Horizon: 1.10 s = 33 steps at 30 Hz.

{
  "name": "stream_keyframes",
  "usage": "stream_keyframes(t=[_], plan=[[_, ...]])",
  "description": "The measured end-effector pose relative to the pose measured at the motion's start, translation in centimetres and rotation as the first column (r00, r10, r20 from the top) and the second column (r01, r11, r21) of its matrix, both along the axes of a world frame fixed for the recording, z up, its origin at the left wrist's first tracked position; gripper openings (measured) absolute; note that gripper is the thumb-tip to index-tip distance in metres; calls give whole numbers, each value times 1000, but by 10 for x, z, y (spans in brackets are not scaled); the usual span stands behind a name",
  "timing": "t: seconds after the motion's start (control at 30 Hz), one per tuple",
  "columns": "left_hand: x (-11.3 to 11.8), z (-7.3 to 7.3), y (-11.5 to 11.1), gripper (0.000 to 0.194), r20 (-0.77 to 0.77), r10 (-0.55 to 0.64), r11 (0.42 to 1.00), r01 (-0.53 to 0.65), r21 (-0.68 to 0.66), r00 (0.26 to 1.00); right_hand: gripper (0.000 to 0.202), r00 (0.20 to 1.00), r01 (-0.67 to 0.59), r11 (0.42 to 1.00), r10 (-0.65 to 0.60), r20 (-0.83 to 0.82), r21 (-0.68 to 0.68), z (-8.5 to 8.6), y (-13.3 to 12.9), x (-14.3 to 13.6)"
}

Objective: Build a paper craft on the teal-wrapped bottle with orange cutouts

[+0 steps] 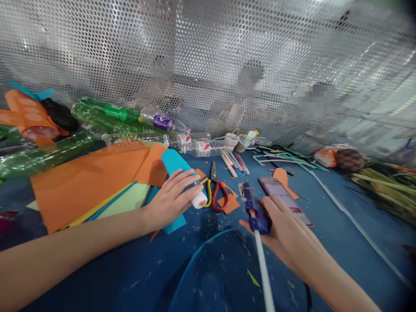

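Note:
My left hand (173, 195) lies over a small bottle wrapped in bright blue paper (175, 162), its fingers curved across it; a white cap (199, 201) with an orange spot points toward me. In my right hand (286, 221) is a dark blue glue gun (255, 210), nozzle pointing away. A long white glue stick (264, 268) sticks out of its rear end. Between the hands lie scissors with red and yellow handles (219, 197) on orange paper scraps (232, 201). A phone (271, 186) with a lit screen rests just beyond my right hand.
Coloured paper sheets (87, 177) spread at left, with green plastic bottles (48, 154) beyond. Clear bottles (204, 148) and coloured sticks (238, 161) lie at the back before a perforated metal screen (195, 52). Thin straws (292, 158) and dry leaves (386, 186) are at right.

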<state>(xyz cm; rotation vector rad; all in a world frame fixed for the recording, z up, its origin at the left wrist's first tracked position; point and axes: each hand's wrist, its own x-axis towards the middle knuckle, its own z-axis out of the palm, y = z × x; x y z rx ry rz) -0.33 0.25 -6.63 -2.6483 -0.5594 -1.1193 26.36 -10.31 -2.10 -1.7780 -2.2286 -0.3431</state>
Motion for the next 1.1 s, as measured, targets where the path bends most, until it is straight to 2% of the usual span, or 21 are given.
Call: stream_keyframes(t=[0.1, 0.2, 0.37, 0.43, 0.57, 0.6, 0.67, 0.7, 0.83, 0.93, 1.1], plan=[[1, 0, 0, 33, 0, 3, 1000, -3, -10, 1000, 22, 998, 47, 991, -40, 57, -126, 1, 6, 15], [0, 0, -1, 32, -1, 5, 1000, -5, -16, 1000, 22, 998, 60, 983, -59, 13, -176, -5, 11, 18], [0, 0, -1, 33, -18, -7, 1000, 6, -29, 1000, 27, 996, -28, 965, 5, -87, -261, -20, 15, 16], [0, 0, -1, 33, -27, -14, 999, 13, -38, 1000, 35, 995, -69, 970, 48, -92, -232, -20, 13, 15], [0, 2, -2, 32, -55, -26, 997, 22, -70, 998, 43, 991, -89, 995, 84, -101, -47, -7, 2, -5], [0, 2, -2, 32, -66, -31, 997, 25, -77, 997, 42, 979, -169, 985, 165, -123, -30, -4, -1, -15], [0, 3, -2, 33, -92, -51, 996, 43, -84, 995, 36, 916, -382, 923, 369, -160, -57, -4, -5, -36], [0, 3, -2, 33, -102, -65, 995, 56, -83, 993, 34, 887, -441, 895, 425, -181, -63, -6, -6, -45], [0, 5, -3, 33, -164, -149, 987, 137, -82, 975, 14, 801, -546, 838, 515, -306, -19, -21, -4, -67], [0, 7, -4, 31, -186, -216, 975, 202, -93, 958, 11, 762, -541, 838, 526, -377, 74, -20, -3, -66], [0, 10, -4, 31, -206, -271, 961, 254, -106, 940, 6, 817, -425, 897, 438, -376, 122, -7, -3, -61]])
